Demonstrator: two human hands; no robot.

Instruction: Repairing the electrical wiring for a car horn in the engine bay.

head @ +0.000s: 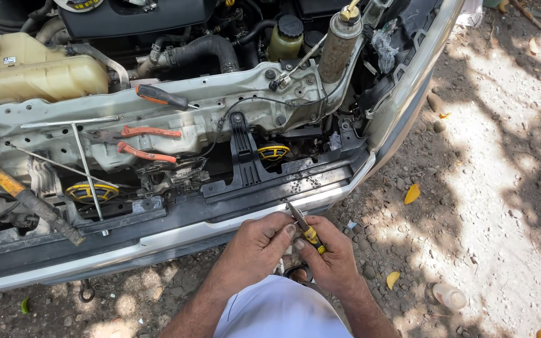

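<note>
- The person is standing at the front edge of the car's bumper (pixel 158 241), both hands meeting just below its lower lip, over the dirt ground (pixel 483 188).
- The right hand (pixel 330 256) is closing around the yellow-and-black handle of a small screwdriver (pixel 305 228); the shaft is pointing up and left toward the bumper's edge.
- The left hand (pixel 258 247) is pinching with thumb and fingertips right at the shaft, touching it; whether a small part is sitting between those fingers cannot be told.
- Judging from this grip, the step is going best if the left fingers are steadying the tip while the right hand is doing the turning, both held close to the body so nothing drops into the gravel.
- On the radiator support (pixel 176 122) behind, orange-handled pliers (pixel 148 143), a red-handled screwdriver (pixel 161 96) and a T-handle wrench (pixel 86 159) are lying well apart from the hands.
- A hammer (pixel 20 191) is leaning at the left end of the bumper, and a spray can (pixel 339 44) is standing upright near the right corner of the engine bay.
</note>
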